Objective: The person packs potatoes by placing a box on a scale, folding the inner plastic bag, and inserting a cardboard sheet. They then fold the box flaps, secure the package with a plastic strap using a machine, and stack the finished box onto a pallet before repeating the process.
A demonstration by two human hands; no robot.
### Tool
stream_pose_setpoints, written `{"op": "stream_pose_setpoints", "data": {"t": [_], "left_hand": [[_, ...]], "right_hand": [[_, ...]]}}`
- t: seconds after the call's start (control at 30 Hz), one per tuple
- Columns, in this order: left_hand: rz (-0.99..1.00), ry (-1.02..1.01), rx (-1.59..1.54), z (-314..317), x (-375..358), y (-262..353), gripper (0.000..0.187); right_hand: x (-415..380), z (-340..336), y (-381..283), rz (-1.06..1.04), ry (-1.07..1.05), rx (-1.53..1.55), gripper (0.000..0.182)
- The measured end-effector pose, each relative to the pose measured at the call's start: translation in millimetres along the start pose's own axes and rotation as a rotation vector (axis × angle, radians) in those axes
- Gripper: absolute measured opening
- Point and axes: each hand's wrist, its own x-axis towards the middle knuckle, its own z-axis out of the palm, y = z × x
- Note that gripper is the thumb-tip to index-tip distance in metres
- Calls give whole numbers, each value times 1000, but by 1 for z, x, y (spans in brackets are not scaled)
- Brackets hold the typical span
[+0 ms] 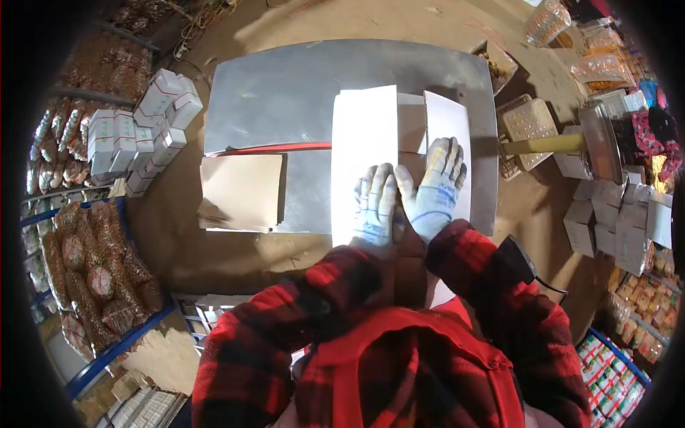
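A cardboard box with white outer faces and a brown inside lies at the front of the grey table, its two long flaps spread to the sides. My left hand, in a pale glove with stained fingers, rests flat on the left white flap, fingers stretched out. On the right flap lies my right hand, gloved alike, its fingers extended and the thumb pointing toward the left hand. Neither hand grips anything. Part of the box's near end is hidden beneath my forearms.
Brown cardboard sheets are stacked on the grey table at left, beside a red strip. White boxes and filled mesh sacks stand at left. Crates, more boxes and a person are at right.
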Motion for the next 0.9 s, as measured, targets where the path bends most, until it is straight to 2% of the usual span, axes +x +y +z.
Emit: {"op": "stream_pose_setpoints", "data": {"t": [0.03, 0.13, 0.27, 0.3, 0.4, 0.43, 0.47, 0.57, 0.7, 0.9], "left_hand": [[34, 116, -66, 5, -4, -3, 65], [113, 267, -185, 7, -7, -11, 58], [-164, 214, -370, -7, 7, -26, 45], [-269, 247, -385, -13, 18, -42, 42], [-218, 397, -303, -29, 94, -146, 38], [-167, 371, -131, -36, 131, -171, 38], [-255, 315, -336, -31, 166, -211, 40], [-130, 180, -159, 1, 258, -272, 40], [-261, -15, -74, 61, 242, -259, 42], [-289, 4, -150, 68, 221, -228, 45]], "right_hand": [[-2, 2, -5, 37, 8, 5, 94], [3, 5, -18, 152, 44, 22, 102], [3, 6, -17, 145, 89, 58, 100], [3, 5, -17, 148, 77, 51, 100], [4, 4, -15, 154, 15, 22, 101], [6, 2, -18, 187, -14, 28, 101], [5, 5, -16, 164, -6, 16, 101], [4, 6, -17, 160, -7, -2, 103], [6, 9, -13, 117, 38, -21, 104], [6, -4, -30, 138, -7, 10, 96]]}}
